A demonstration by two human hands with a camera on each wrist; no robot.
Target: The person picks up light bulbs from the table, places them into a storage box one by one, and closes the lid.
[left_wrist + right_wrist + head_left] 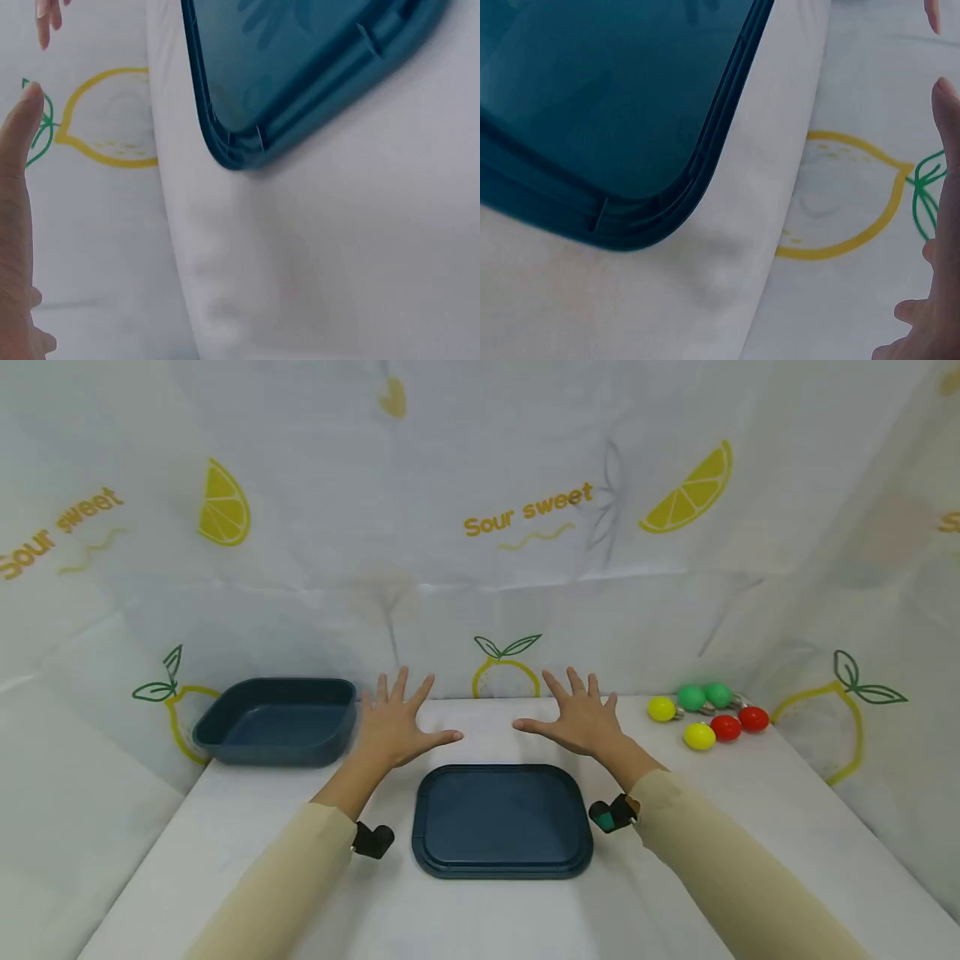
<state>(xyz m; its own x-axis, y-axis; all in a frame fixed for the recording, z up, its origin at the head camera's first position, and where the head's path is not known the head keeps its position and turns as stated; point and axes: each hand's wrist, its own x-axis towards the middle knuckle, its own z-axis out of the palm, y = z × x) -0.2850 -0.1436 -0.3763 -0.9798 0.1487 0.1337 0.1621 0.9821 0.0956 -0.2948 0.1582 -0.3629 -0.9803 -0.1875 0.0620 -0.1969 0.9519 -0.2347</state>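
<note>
In the head view my left hand (392, 731) is held over the table with fingers spread and thumb pointing inward; nothing is in it. My right hand (583, 720) mirrors it on the other side, fingers also spread and holding nothing. Below and between the two hands lies a dark blue lid (502, 822) with rounded corners and a ridged rim. Its rim (300, 124) shows in the left wrist view beside the left thumb (16, 142). In the right wrist view the lid (615, 97) fills the upper left, with the right thumb (949, 127) at the far edge.
A deep dark blue container (273, 752) stands at the back left, near the left hand. At the back right sit several coloured bulbs with metal bases, among them a yellow bulb (699, 737), a green bulb (691, 697) and a red bulb (753, 719). A lemon-printed cloth (420, 552) hangs behind.
</note>
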